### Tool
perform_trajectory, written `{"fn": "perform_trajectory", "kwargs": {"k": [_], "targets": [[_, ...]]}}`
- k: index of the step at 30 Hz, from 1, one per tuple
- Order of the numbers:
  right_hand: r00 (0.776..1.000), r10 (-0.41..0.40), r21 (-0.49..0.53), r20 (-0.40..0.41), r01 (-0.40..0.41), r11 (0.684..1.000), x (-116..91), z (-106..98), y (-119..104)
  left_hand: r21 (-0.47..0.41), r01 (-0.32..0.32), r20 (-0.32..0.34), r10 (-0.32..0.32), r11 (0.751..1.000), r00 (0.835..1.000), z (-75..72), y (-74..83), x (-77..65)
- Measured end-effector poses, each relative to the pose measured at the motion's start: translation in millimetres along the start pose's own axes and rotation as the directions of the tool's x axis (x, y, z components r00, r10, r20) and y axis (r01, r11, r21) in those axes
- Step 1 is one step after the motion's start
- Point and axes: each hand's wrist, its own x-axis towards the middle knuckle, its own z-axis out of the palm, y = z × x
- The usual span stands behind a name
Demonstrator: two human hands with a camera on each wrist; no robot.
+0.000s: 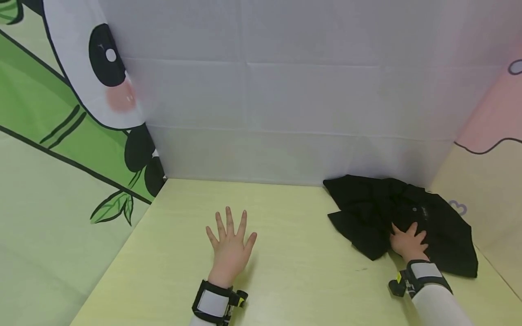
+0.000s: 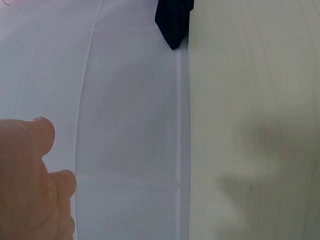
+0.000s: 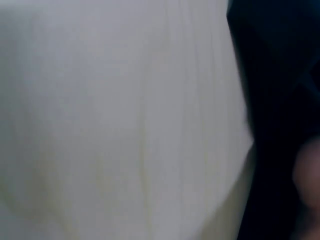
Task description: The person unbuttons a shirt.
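A crumpled black piece of clothing [image 1: 367,213] lies at the far right of the table, with a small button-like dot and a faint mark near its middle. My right hand [image 1: 409,244] rests on its near part, fingers spread over the fabric. In the right wrist view, blurred fingers [image 3: 309,175] overlap the dark fabric [image 3: 275,100]. My left hand [image 1: 231,256] is held over the middle-left of the table, palm down, fingers straight and spread, with nothing in it. The left wrist view shows part of that hand [image 2: 30,185] and a tip of the black clothing [image 2: 175,22].
The pale yellow wooden table [image 1: 293,271] runs up to a whitish fabric wall [image 1: 285,99] behind. A printed cartoon backdrop [image 1: 49,181] stands along the left, and a pink and cream one [image 1: 497,181] along the right, close to the clothing.
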Motion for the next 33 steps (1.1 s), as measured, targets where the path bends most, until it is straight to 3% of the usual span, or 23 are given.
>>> {"fn": "perform_trajectory", "kwargs": {"k": [18, 25, 33], "targets": [[0.986, -0.160, -0.114, -0.055, 0.153, 0.982, -0.3, 21.4, -16.9, -0.008, 0.012, 0.016, -0.012, 1.000, 1.000, 0.4, 2.0, 0.6], [0.962, -0.256, -0.191, -0.092, 0.235, 0.953, -6.6, 39.5, -43.4, -0.009, 0.012, 0.015, -0.012, 1.000, 1.000, 1.9, 2.0, 0.2], [0.928, -0.366, -0.273, -0.076, 0.333, 0.902, -13.6, 60.5, -71.2, 0.007, 0.018, 0.020, -0.018, 1.000, 1.000, 4.2, 2.6, -0.1]]}}
